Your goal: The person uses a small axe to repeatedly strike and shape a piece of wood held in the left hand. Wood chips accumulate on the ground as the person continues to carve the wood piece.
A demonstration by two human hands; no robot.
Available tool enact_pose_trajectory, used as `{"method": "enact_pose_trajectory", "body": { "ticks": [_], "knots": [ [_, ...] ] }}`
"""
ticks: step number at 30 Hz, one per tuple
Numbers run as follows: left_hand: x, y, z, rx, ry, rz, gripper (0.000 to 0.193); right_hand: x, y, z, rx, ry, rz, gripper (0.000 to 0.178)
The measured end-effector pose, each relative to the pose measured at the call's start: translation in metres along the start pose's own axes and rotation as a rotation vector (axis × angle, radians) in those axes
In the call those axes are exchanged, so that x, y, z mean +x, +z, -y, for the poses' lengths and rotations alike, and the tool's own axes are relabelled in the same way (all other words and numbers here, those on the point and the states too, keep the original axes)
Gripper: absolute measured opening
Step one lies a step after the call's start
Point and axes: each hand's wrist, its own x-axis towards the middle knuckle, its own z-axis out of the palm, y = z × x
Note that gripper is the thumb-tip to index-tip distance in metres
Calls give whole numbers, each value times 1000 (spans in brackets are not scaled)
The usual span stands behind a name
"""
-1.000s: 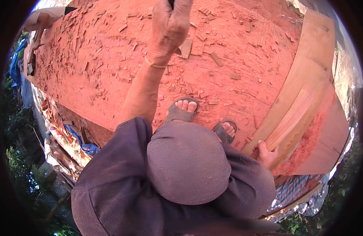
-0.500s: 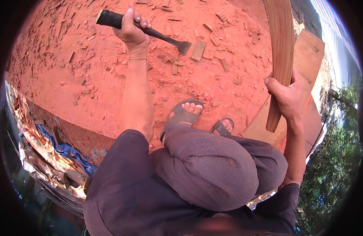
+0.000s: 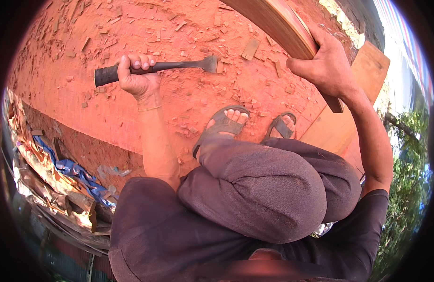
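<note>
My left hand (image 3: 139,79) is closed round the dark shaft of a chisel (image 3: 179,65), just beside its black-wrapped handle. The tool lies almost level above the ground, its flared metal blade pointing right. On the other side, my right hand (image 3: 329,63) grips a long, curved brown wooden piece (image 3: 278,28) close to its lower end. The thumb lies across the near face, and the fingers are partly hidden along the far edge. This piece slants up to the left and runs out of the top of the view.
Wood chips (image 3: 250,49) litter the reddish ground (image 3: 188,98). A light-brown board (image 3: 373,66) lies at the right, with another flat board (image 3: 330,127) near my sandalled feet (image 3: 228,123). Blue cloth (image 3: 80,175) and crumpled sheeting (image 3: 35,188) lie at the left edge, and leaves show at right.
The wooden piece has swung from near upright to a leftward slant, and my right hand has moved up on the picture. My left hand has come nearer and left, the chisel turning almost level.
</note>
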Motion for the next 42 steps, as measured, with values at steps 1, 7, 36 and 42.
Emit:
{"method": "enact_pose_trajectory", "body": {
  "ticks": [1, 7, 36, 42],
  "knots": [
    [3, -7, 1, 7, 4, -17, 31, 9, -2, 9, -45, 1, -20, 51],
    [7, 5, 19, -20, 161, -125, 38, 29, -14, 72, 25, -123, 107, 47],
    [-4, 106, 43, 28, 209, 68, 23, 43, -48, 89, 173, -290, 296, 50],
    [-8, 121, 44, 108, 223, 27, 28, 38, -56, 95, 139, -309, 273, 51]
  ]
}}
